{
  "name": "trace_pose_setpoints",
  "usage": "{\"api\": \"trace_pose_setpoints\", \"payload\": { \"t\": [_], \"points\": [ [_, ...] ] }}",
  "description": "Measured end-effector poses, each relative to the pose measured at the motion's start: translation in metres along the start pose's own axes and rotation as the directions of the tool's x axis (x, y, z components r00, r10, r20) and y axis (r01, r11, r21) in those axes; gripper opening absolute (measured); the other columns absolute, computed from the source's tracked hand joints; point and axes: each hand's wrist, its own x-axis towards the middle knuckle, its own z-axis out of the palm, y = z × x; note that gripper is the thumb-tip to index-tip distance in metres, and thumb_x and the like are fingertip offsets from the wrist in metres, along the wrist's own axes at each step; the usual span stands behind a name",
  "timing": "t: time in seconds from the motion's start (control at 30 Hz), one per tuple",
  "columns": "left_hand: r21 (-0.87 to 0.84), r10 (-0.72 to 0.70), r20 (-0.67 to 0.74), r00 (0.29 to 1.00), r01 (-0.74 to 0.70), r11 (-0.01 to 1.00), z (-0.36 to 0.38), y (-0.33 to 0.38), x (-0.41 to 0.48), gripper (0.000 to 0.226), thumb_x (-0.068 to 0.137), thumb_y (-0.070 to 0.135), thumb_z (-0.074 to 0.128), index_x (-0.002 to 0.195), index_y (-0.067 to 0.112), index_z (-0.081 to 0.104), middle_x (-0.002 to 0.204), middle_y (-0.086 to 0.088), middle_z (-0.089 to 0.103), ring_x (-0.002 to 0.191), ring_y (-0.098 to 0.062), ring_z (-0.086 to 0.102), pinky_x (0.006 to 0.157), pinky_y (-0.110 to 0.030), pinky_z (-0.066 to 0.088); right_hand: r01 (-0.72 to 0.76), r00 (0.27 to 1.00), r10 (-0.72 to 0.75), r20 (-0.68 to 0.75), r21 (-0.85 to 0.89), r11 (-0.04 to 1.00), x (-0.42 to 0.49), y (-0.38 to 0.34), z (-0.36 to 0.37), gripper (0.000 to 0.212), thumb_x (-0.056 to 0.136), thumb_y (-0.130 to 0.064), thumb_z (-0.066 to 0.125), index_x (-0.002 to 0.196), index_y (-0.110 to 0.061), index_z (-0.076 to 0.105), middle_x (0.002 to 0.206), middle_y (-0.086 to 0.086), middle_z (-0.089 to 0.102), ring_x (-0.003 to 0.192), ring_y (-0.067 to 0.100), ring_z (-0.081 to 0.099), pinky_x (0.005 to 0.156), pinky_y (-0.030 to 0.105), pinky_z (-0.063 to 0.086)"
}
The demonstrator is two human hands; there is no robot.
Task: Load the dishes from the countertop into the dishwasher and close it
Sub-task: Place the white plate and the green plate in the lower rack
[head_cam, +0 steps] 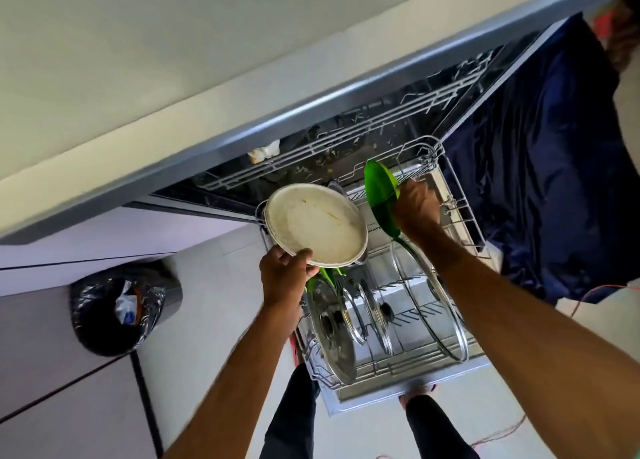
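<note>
The dishwasher stands open under the countertop (173, 78), its lower rack (464, 213) pulled out over the lowered door (408, 386). My left hand (285, 278) grips the near rim of a stack of white dirty plates (315, 225) above the rack's left side. My right hand (415, 206) holds a green plate (379, 195) on edge at the rack's far part. Several glass lids (332, 330) with metal rims stand upright in the rack, a large one (433, 303) on the right. Another green item (323, 275) shows below the white plates.
A black-lined bin (121, 309) stands on the floor to the left. Dark blue cloth (547, 168) hangs right of the dishwasher. The upper rack (346, 136) sits inside the machine. My legs and feet are at the door's near edge. A red cable (588, 294) trails on the floor.
</note>
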Motion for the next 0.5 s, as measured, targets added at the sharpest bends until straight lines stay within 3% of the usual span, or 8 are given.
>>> {"api": "trace_pose_setpoints", "payload": {
  "t": [0.13, 0.27, 0.33, 0.43, 0.5],
  "points": [
    [0.012, 0.009, 0.02, 1.0, -0.01, 1.0, -0.003, -0.001, 0.006, 0.024, 0.088, -0.004, 0.068, 0.111, 0.002, 0.062, 0.105, -0.017, 0.069, 0.097, -0.029, 0.07, 0.071, -0.027, 0.063, -0.045, 0.999, 0.044, 0.013, 0.139, 0.989, 0.012, -0.004, 0.016, 0.035, 0.105, -0.022, 0.04, 0.127, 0.005, 0.047, 0.123, 0.021, 0.058, 0.11, 0.033, 0.059, 0.092, 0.038, 0.048],
    [0.036, 0.02, 0.02, 1.0, -0.02, 0.999, -0.008, 0.002, 0.014, 0.025, 0.088, -0.002, 0.07, 0.11, 0.005, 0.061, 0.104, -0.012, 0.07, 0.096, -0.027, 0.071, 0.07, -0.026, 0.062, -0.084, 0.994, 0.058, 0.093, 0.306, 0.948, 0.02, -0.004, 0.03, 0.041, 0.098, -0.034, 0.06, 0.119, 0.001, 0.059, 0.119, 0.024, 0.061, 0.111, 0.04, 0.059, 0.092, 0.044, 0.047],
    [0.036, 0.019, 0.017, 1.0, -0.02, 0.999, -0.008, 0.004, 0.016, 0.028, 0.088, -0.002, 0.07, 0.114, 0.002, 0.06, 0.103, -0.012, 0.069, 0.098, -0.028, 0.071, 0.07, -0.026, 0.062, -0.082, 0.989, 0.031, 0.147, 0.351, 0.933, 0.021, -0.006, 0.035, 0.055, 0.091, -0.045, 0.069, 0.119, 0.001, 0.059, 0.12, 0.024, 0.06, 0.113, 0.041, 0.057, 0.095, 0.047, 0.045],
    [0.049, 0.019, 0.013, 1.0, -0.02, 0.999, -0.007, 0.006, 0.017, 0.035, 0.088, -0.003, 0.07, 0.121, -0.003, 0.059, 0.106, -0.014, 0.069, 0.102, -0.03, 0.07, 0.07, -0.025, 0.063, -0.043, 0.982, -0.013, 0.188, 0.292, 0.955, 0.022, -0.011, 0.043, 0.075, 0.081, -0.065, 0.071, 0.121, -0.003, 0.058, 0.116, 0.017, 0.062, 0.109, 0.033, 0.059, 0.094, 0.043, 0.051],
    [0.057, 0.024, 0.023, 0.999, -0.025, 0.998, -0.007, 0.006, 0.017, 0.035, 0.088, -0.003, 0.07, 0.121, -0.003, 0.059, 0.104, -0.012, 0.068, 0.102, -0.029, 0.07, 0.069, -0.024, 0.062, -0.034, 0.986, -0.014, 0.169, 0.274, 0.961, 0.024, -0.013, 0.049, 0.076, 0.079, -0.07, 0.067, 0.121, -0.007, 0.06, 0.112, 0.013, 0.064, 0.106, 0.028, 0.062, 0.09, 0.04, 0.054]
  ]
}}
